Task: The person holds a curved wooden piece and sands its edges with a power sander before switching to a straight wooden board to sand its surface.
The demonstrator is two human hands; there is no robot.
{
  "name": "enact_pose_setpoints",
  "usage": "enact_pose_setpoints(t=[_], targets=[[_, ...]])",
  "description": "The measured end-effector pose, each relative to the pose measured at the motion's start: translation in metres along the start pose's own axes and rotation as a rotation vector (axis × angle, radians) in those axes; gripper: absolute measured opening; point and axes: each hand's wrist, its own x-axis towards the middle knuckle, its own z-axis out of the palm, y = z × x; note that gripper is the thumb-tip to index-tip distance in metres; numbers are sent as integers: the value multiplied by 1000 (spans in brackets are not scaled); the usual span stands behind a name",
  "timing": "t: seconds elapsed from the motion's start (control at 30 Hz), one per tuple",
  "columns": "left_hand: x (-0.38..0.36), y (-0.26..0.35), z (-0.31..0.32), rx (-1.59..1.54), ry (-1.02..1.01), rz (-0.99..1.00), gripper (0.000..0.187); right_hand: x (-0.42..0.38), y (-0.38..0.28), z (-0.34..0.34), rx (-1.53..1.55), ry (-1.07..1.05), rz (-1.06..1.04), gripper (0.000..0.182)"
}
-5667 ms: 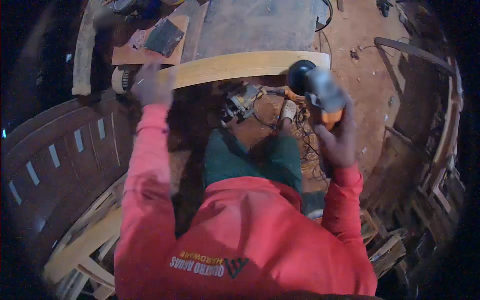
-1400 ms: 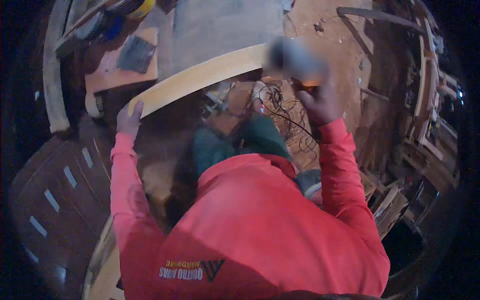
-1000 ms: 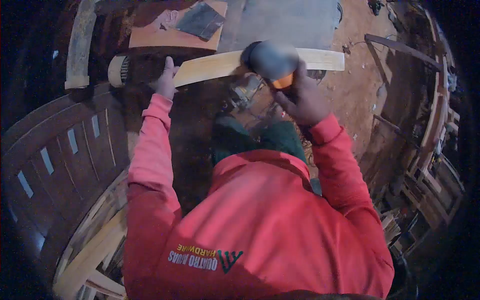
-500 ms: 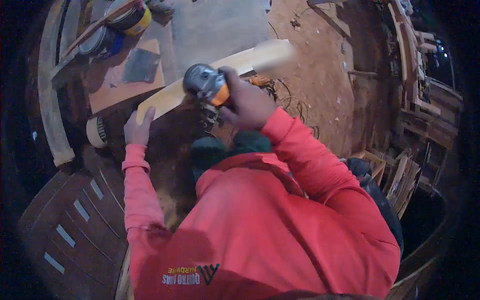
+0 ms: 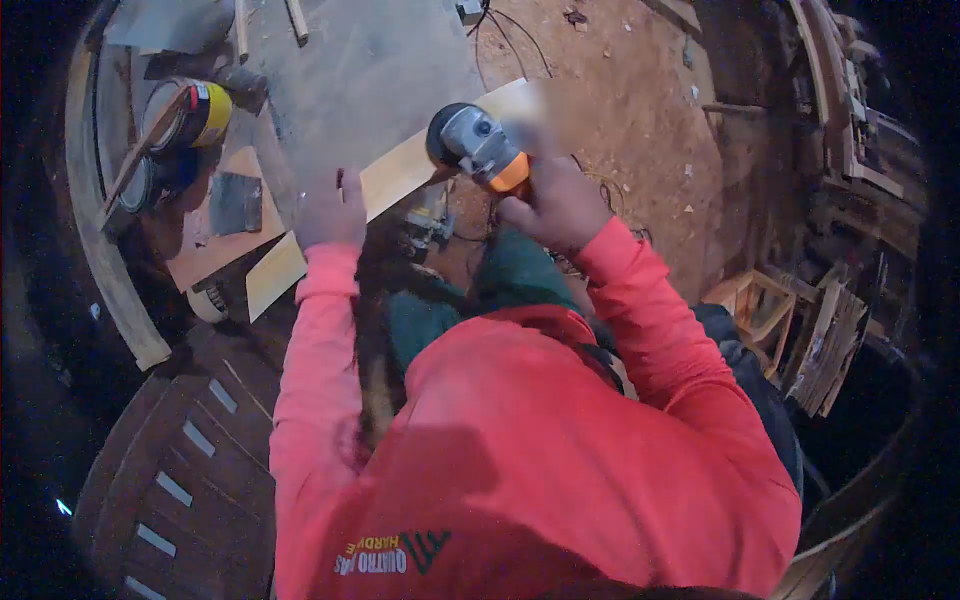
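Note:
My right hand (image 5: 568, 205) grips an angle grinder (image 5: 482, 145) with a grey head and an orange part. Its dark round disc lies against or just over a pale wooden board (image 5: 398, 180); exact contact cannot be made out. The board runs slantwise from lower left to upper right, its far end blurred. My left hand (image 5: 332, 212) is closed around the board, left of the grinder, with the board's near end sticking out below it. Part of the left hand's fingers is smeared by motion.
A grey worktop (image 5: 340, 80) lies beyond the board. At the left stand paint cans (image 5: 205, 115) and a dark square sheet (image 5: 236, 204). Another power tool (image 5: 428, 222) sits below the board. Cables (image 5: 515, 40) trail over the dirt floor; a wooden frame (image 5: 755, 310) stands at right.
My left hand has moved from the board's near end to farther along it. The grinder and my right hand have shifted right and slightly up, toward the board's far end. The view has shifted too.

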Motion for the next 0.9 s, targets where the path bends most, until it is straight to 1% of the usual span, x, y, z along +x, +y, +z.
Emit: enact_pose_setpoints(t=[0.07,0.17,0.2,0.33,0.43,0.47,0.57,0.67,0.77,0.9], targets=[[19,32,5,260,-93,-167,36,-3,-6,2,-57,-14,-37,80],[21,39,5,147,-61,-300,33,-6,-18,-3,-5,-69,-15,78],[19,39,8,162,-67,-280,32,-7,-5,0,24,-7,-43,78],[22,35,11,222,-84,-249,28,-1,37,-35,55,89,56,80],[20,36,11,222,-125,-281,28,10,72,-47,198,121,-97,79],[21,35,10,214,-132,-296,29,9,68,-49,160,126,-74,79],[23,37,8,238,-102,-298,30,6,66,-43,-65,211,-230,81],[23,34,14,261,-67,-289,32,-2,49,-39,83,16,-68,84],[24,31,14,255,-116,-325,30,3,61,-58,181,-52,138,86],[24,35,9,222,-110,-289,29,12,94,-65,338,47,57,86]])
